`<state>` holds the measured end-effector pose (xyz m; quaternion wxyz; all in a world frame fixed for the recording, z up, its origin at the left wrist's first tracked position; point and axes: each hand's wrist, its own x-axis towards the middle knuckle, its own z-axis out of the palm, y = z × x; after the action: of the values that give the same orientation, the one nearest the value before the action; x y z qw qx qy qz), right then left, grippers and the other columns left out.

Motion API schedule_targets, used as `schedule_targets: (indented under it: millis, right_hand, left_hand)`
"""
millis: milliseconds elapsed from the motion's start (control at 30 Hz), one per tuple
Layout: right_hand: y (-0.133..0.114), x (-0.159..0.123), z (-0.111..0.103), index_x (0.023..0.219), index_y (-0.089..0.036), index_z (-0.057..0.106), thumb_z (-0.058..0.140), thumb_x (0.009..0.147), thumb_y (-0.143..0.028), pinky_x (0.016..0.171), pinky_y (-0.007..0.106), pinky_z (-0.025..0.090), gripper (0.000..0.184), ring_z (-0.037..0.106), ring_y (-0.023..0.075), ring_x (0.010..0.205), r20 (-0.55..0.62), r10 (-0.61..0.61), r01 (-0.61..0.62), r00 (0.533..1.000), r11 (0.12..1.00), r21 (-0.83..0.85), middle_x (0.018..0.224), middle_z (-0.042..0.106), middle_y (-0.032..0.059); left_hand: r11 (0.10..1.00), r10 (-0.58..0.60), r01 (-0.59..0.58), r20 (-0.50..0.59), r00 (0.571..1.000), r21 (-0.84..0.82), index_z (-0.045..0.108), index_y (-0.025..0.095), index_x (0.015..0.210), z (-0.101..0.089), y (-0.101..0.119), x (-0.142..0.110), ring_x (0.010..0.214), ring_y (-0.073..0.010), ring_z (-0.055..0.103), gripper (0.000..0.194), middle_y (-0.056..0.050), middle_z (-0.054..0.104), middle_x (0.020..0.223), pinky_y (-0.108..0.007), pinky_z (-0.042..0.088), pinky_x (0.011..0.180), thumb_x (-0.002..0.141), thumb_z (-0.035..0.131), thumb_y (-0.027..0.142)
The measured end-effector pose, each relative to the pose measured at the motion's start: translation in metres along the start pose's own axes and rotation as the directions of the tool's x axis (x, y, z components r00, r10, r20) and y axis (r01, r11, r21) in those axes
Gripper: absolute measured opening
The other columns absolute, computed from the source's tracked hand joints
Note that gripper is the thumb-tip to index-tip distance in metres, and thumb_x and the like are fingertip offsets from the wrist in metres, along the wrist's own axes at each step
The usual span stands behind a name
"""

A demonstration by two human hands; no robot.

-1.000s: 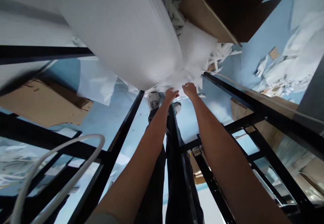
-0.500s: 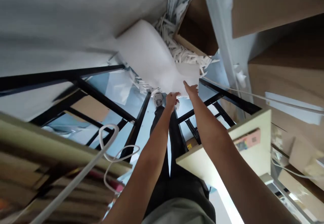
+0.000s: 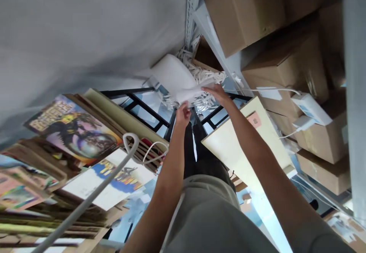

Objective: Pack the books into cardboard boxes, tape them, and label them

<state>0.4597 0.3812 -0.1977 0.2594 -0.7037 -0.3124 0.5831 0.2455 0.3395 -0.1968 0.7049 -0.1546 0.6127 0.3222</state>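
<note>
A roll of white foam sheet (image 3: pixel 173 73) lies low in front of me, its loose end raised toward my hands. My right hand (image 3: pixel 216 92) is closed at the right corner of that end, with the sheet between thumb and fingers. My left hand (image 3: pixel 183 115) has its fingers curled in at the near left edge of the sheet. Around and under the roll are many white paper-like strips (image 3: pixel 204 102). An open cardboard box (image 3: pixel 207 54) sits behind them.
Left is a table stacked with printed flat boxes (image 3: pixel 85 127), crossed by a bent white rod or cable (image 3: pixel 85 199). Right are a pale board (image 3: pixel 223 142), a white power strip (image 3: pixel 311 110) and shelved cartons (image 3: pixel 294 70). Black metal frame bars (image 3: pixel 145 110) flank the foam.
My view has risen and drawn back, bringing the table and shelves in. The foam's loose end has lifted off the floor, and my right hand has closed on it.
</note>
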Motion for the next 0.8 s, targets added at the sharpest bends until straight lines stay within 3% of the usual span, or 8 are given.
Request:
schedule_targets:
  millis: [133, 233, 333, 433, 500, 567, 700, 800]
  right_hand:
    - [-0.043, -0.046, -0.021, 0.094, -0.019, 0.084, 0.101, 0.070, -0.067, 0.096, 0.037, 0.063, 0.057, 0.077, 0.0233, 0.093, 0.206, -0.076, 0.074, 0.976, 0.997, 0.017, 0.093, 0.084, 0.0027]
    - [-0.066, -0.089, -0.040, 0.095, -0.020, 0.085, 0.104, 0.070, -0.064, 0.101, 0.043, 0.066, 0.055, 0.079, 0.0270, 0.099, 0.149, -0.102, 0.095, 0.984, 0.994, 0.054, 0.096, 0.086, 0.0044]
    - [-0.082, -0.141, -0.065, 0.099, -0.020, 0.085, 0.105, 0.074, -0.054, 0.102, 0.047, 0.068, 0.047, 0.081, 0.0300, 0.108, 0.066, -0.105, 0.098, 0.992, 0.990, 0.102, 0.100, 0.087, 0.0037]
    - [-0.083, -0.193, -0.093, 0.102, -0.020, 0.085, 0.107, 0.072, -0.044, 0.103, 0.048, 0.069, 0.044, 0.083, 0.0299, 0.109, -0.029, -0.122, 0.125, 0.992, 0.980, 0.155, 0.102, 0.087, 0.0027]
    - [-0.074, -0.226, -0.115, 0.097, -0.020, 0.084, 0.106, 0.071, -0.039, 0.101, 0.047, 0.069, 0.039, 0.083, 0.0289, 0.104, -0.120, -0.130, 0.151, 0.984, 0.971, 0.186, 0.097, 0.086, 0.0027]
    - [-0.058, -0.258, -0.137, 0.092, -0.020, 0.084, 0.103, 0.074, -0.035, 0.102, 0.046, 0.068, 0.030, 0.083, 0.0290, 0.103, -0.163, -0.139, 0.168, 0.977, 0.968, 0.184, 0.094, 0.085, 0.0033]
    - [-0.010, -0.317, -0.169, 0.084, -0.021, 0.084, 0.091, 0.084, -0.034, 0.116, 0.049, 0.063, 0.014, 0.079, 0.0326, 0.128, -0.128, -0.206, 0.224, 0.970, 0.963, 0.152, 0.115, 0.088, 0.0082]
    - [0.036, -0.349, -0.173, 0.109, -0.025, 0.086, 0.087, 0.092, -0.047, 0.123, 0.054, 0.059, 0.028, 0.071, 0.0339, 0.147, -0.329, -0.134, 0.217, 0.935, 0.948, 0.233, 0.141, 0.084, 0.0095]
  left_hand:
    - [1.000, -0.005, 0.010, 0.241, 0.971, -0.017, 0.063, 0.021, 0.089, -0.011, 0.010, -0.058, 0.050, -0.0018, 0.051, 0.031, 0.007, 0.064, 0.074, -0.013, 0.024, 0.038, 0.083, 0.093, 0.013]
    - [0.980, -0.011, -0.066, 0.383, 0.924, 0.187, 0.069, 0.021, 0.095, -0.013, 0.012, -0.099, 0.048, -0.0016, 0.048, 0.036, 0.006, 0.067, 0.079, -0.016, 0.021, 0.038, 0.080, 0.101, 0.026]
    - [0.855, 0.010, -0.239, 0.447, 0.895, 0.460, 0.072, 0.020, 0.096, -0.009, 0.008, -0.136, 0.043, -0.0014, 0.041, 0.037, 0.004, 0.069, 0.082, -0.022, 0.016, 0.038, 0.083, 0.101, 0.039]
    - [0.617, 0.183, -0.506, 0.516, 0.837, 0.602, 0.069, 0.020, 0.090, -0.007, -0.003, -0.168, 0.046, -0.0025, 0.034, 0.033, 0.005, 0.064, 0.077, -0.025, 0.019, 0.044, 0.086, 0.098, 0.037]
    - [0.382, 0.322, -0.658, 0.574, 0.753, 0.649, 0.069, 0.021, 0.087, -0.010, -0.015, -0.187, 0.052, -0.0060, 0.037, 0.027, 0.006, 0.055, 0.069, -0.024, 0.028, 0.051, 0.088, 0.095, 0.030]
    - [0.146, 0.393, -0.716, 0.624, 0.675, 0.683, 0.069, 0.023, 0.087, -0.015, -0.033, -0.202, 0.060, -0.0110, 0.045, 0.022, 0.006, 0.048, 0.065, -0.025, 0.038, 0.060, 0.088, 0.091, 0.023]
    - [-0.203, 0.347, -0.785, 0.792, 0.502, 0.586, 0.067, 0.025, 0.086, -0.025, -0.089, -0.211, 0.090, -0.0241, 0.066, 0.023, -0.002, 0.066, 0.081, -0.034, 0.056, 0.090, 0.085, 0.088, 0.016]
    - [-0.353, 0.233, -0.819, 0.891, 0.391, 0.452, 0.070, 0.026, 0.081, -0.032, -0.143, -0.203, 0.108, -0.0320, 0.071, 0.020, -0.010, 0.076, 0.094, -0.043, 0.057, 0.107, 0.095, 0.084, 0.024]
